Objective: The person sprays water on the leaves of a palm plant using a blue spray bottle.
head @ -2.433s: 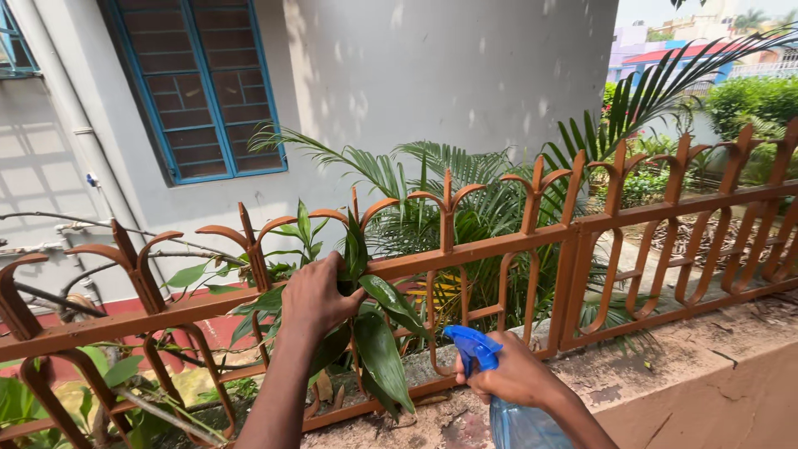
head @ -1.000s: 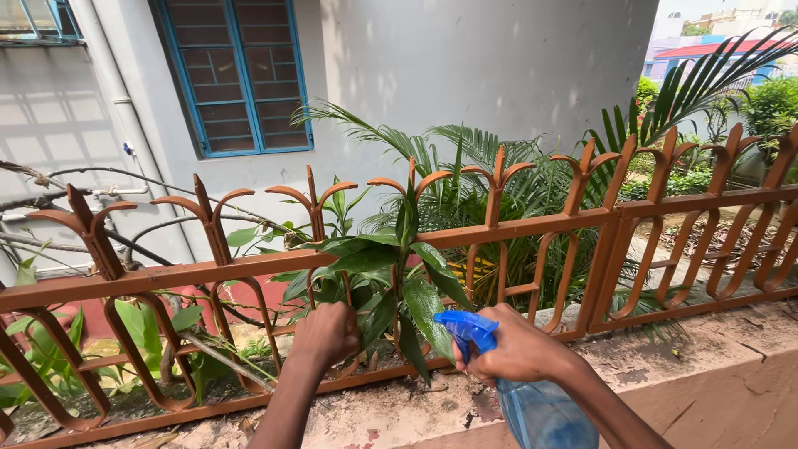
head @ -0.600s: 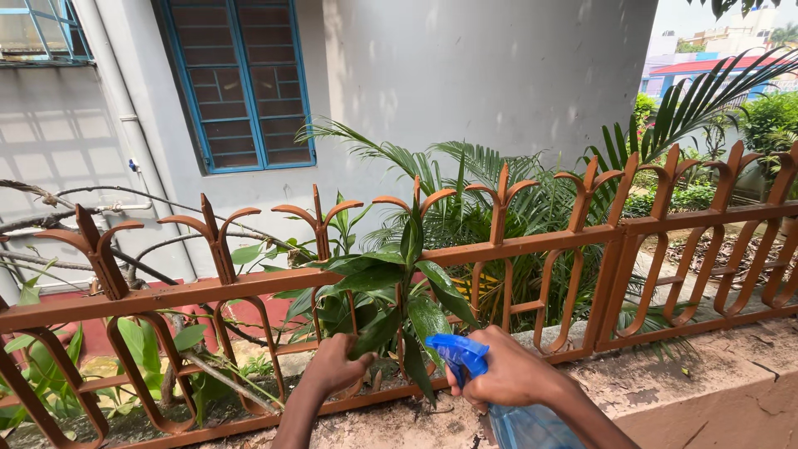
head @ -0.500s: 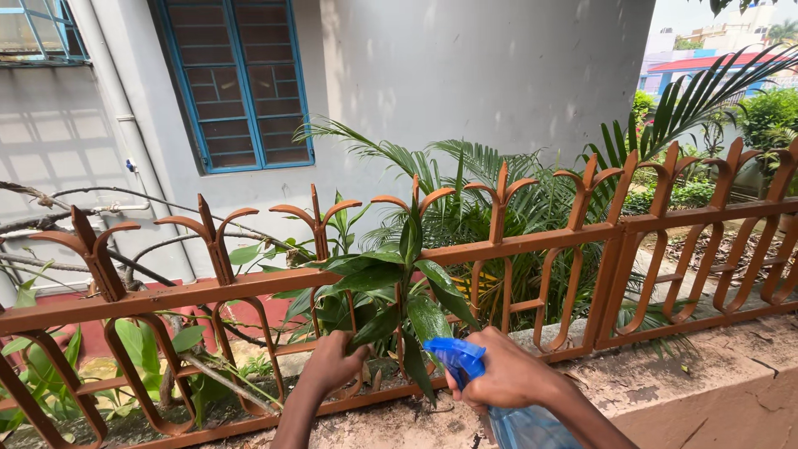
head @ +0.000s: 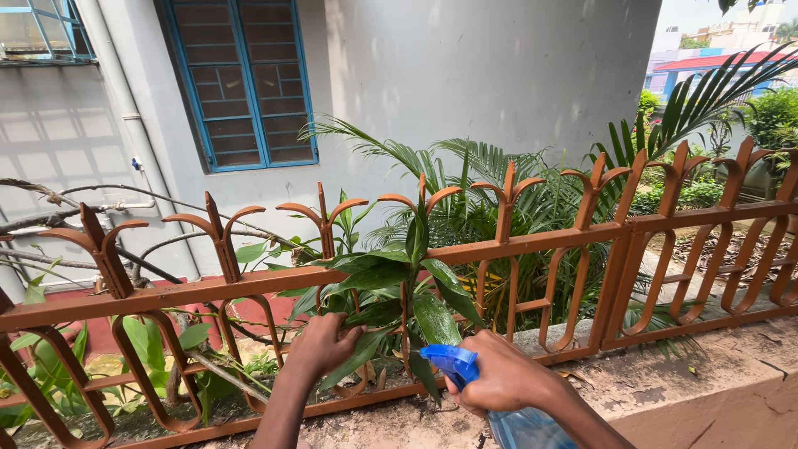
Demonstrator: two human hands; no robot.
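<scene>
While my left hand (head: 322,342) grasps a broad leaf (head: 356,356) to steady it, my right hand (head: 499,378) clenches the blue spray bottle (head: 453,362) — nozzle aimed leafward.

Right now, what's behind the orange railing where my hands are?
A broad-leaved plant pokes through the railing, with palm fronds and a grey wall beyond. Its base is hidden.

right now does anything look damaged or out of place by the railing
Yes: the concrete ledge under the orange railing is cracked and patchy. The leafy plant pokes through the bars.
</scene>
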